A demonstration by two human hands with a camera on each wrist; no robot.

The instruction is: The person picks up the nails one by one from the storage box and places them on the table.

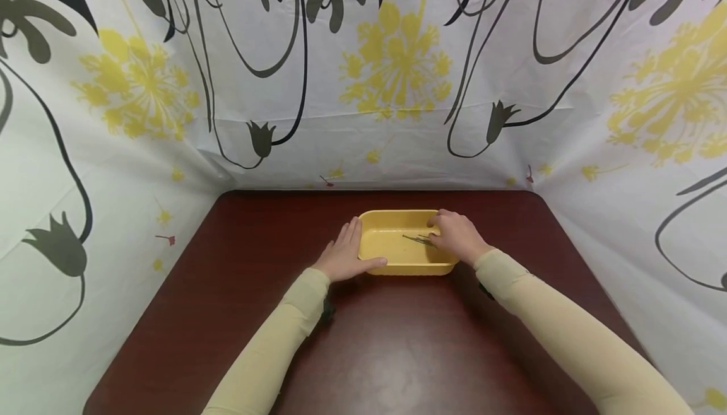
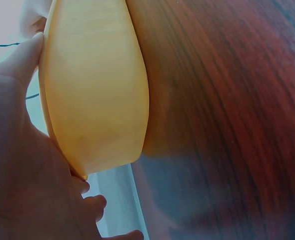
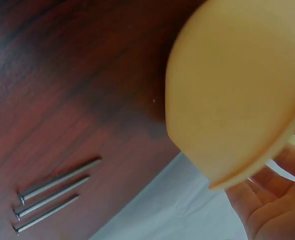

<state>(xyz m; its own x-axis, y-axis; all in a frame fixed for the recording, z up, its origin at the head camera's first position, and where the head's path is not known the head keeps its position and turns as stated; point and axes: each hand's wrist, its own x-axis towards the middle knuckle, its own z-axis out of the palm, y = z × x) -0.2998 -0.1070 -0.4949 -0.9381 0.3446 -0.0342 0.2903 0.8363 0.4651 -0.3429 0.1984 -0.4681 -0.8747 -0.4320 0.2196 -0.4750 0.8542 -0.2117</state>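
From where I sit, the yellow tray is my landmark: it stands upright on a dark reddish-brown table, close to the far edge. Wood grain runs through the surface, and the gloss throws back a pale sheen on the near side of the tray. Behind the tray and out to both sides of it, I see white cloth hanging as walls, creased and printed with grey tulips and yellow flower heads.

My left hand rests against the tray's left end, fingers straight and released, thumb along the near rim. My right hand is at the right end, fingers bent over the rim to the inside, beside slender dark rods lying on the tray's floor; I cannot tell whether the fingertips grasp them. The right wrist view shows me three nails on the tabletop, side by side and apart from the tray. Cream sleeves reach in from the tray's near side.
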